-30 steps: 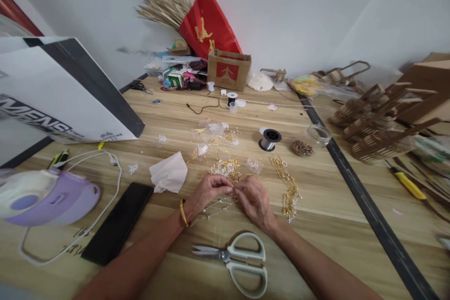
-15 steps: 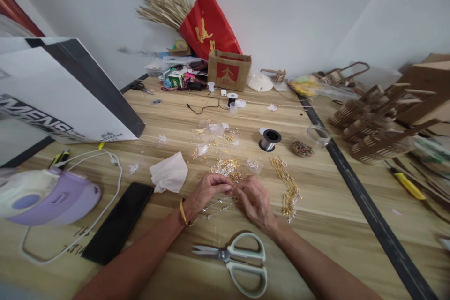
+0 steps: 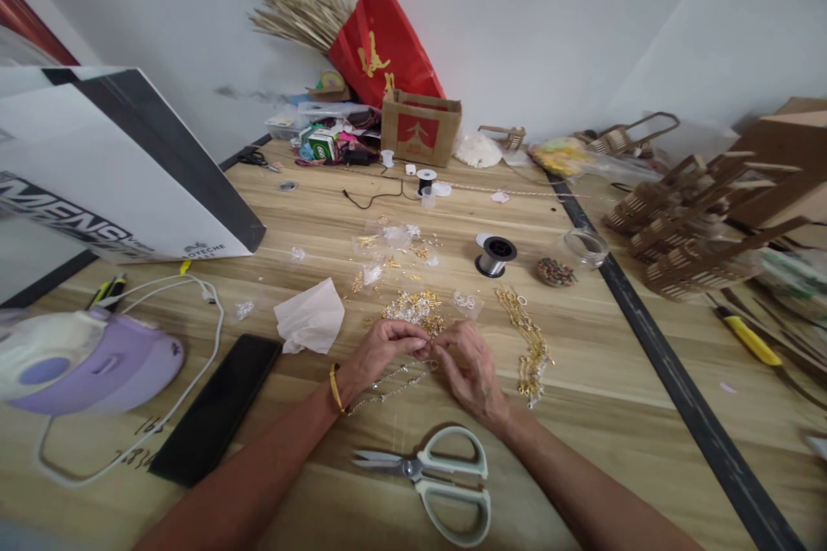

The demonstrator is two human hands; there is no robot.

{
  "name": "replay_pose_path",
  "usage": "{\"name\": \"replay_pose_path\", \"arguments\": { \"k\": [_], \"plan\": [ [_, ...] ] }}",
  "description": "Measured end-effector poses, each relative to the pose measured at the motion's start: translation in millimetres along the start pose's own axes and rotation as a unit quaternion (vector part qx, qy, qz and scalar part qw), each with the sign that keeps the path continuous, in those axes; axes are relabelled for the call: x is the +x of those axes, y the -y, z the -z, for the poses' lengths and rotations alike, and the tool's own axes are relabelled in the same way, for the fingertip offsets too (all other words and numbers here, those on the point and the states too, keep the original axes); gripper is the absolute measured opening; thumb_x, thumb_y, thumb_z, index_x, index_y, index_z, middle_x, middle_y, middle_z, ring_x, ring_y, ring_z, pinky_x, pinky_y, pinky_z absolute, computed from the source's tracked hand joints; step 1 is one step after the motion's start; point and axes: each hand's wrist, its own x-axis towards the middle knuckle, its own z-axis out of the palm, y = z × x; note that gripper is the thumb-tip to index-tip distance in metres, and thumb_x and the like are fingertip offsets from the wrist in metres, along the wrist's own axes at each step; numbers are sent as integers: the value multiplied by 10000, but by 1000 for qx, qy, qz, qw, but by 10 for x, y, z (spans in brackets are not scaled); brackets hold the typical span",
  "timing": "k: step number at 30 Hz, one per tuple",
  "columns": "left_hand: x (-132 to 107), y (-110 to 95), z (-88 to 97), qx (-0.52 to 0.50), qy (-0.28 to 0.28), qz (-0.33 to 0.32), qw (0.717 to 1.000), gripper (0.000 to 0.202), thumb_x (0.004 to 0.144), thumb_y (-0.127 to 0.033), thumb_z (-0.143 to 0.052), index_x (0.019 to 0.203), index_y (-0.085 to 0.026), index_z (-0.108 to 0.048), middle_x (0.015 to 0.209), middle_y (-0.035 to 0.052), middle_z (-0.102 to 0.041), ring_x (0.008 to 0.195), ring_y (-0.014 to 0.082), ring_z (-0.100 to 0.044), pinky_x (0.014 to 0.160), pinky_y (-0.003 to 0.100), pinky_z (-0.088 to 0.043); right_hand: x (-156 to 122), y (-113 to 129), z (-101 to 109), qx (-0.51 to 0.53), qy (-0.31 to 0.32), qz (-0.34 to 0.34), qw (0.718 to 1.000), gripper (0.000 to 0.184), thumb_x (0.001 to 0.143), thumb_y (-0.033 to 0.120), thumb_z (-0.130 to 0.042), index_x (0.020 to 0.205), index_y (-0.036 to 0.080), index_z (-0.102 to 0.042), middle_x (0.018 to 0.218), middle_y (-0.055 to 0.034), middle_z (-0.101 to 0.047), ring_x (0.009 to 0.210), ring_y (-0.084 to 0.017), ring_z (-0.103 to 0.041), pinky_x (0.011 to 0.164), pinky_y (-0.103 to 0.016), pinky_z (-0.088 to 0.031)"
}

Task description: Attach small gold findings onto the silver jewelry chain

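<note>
My left hand [image 3: 390, 350] and my right hand [image 3: 473, 368] meet fingertip to fingertip at the middle of the table. Both are closed in a pinch; whatever is between the fingertips is too small to make out. A thin silver beaded chain [image 3: 388, 394] lies just below them, running from the left wrist toward the fingers, with a small ring [image 3: 432, 366] at its end. Directly beyond the fingers is a heap of gold and silver beads [image 3: 413, 306]. Scissors with pale handles [image 3: 423, 472] lie slightly open between my forearms. Gold chains [image 3: 531, 349] rest right of my right hand.
A spool of wire [image 3: 496, 256] and a jar of mixed beads [image 3: 556, 272] stand at the right. At the left are a black phone [image 3: 216, 409], a tissue [image 3: 310, 316] and a purple-and-white device [image 3: 103, 362] with a cord. Small woven baskets [image 3: 685, 228] stand far right.
</note>
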Motion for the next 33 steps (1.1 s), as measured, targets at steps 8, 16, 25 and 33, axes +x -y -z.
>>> {"name": "replay_pose_path", "arguments": {
  "k": [8, 16, 25, 33],
  "plan": [
    [-5, -25, -12, -8, 4, 4, 1000, 150, 667, -236, -749, 764, -121, -750, 649, 29, -705, 639, 131, -609, 680, 245, -463, -12, -21, -11, -3, 2, 11, 1000, 103, 914, 144, -509, 903, 218, -580, 797, -31, -640, 758, -179, -554, 701, -343, -443],
    [0, -17, -8, 4, -4, 11, 1000, 175, 657, -252, -759, 770, -120, -742, 644, 27, -703, 638, 136, -613, 691, 252, -465, -8, -29, -14, 2, 7, 18, 1000, 120, 913, 132, -500, 904, 222, -580, 798, -29, -642, 754, -177, -562, 698, -341, -442],
    [-3, -33, -11, 15, -29, 16, 999, 158, 636, -239, -760, 754, -137, -742, 656, 21, -709, 644, 140, -614, 691, 257, -470, -12, -28, -8, -6, 16, 10, 1000, 110, 915, 144, -495, 916, 221, -573, 795, -33, -631, 754, -183, -553, 695, -348, -439],
    [-10, -29, -6, 46, -38, 4, 998, 141, 651, -226, -749, 762, -141, -743, 716, 31, -719, 693, 145, -614, 710, 258, -465, -22, -45, -20, -18, 17, 14, 1000, 99, 912, 153, -505, 924, 218, -579, 790, -31, -625, 762, -183, -549, 712, -356, -437]
  ]
}}
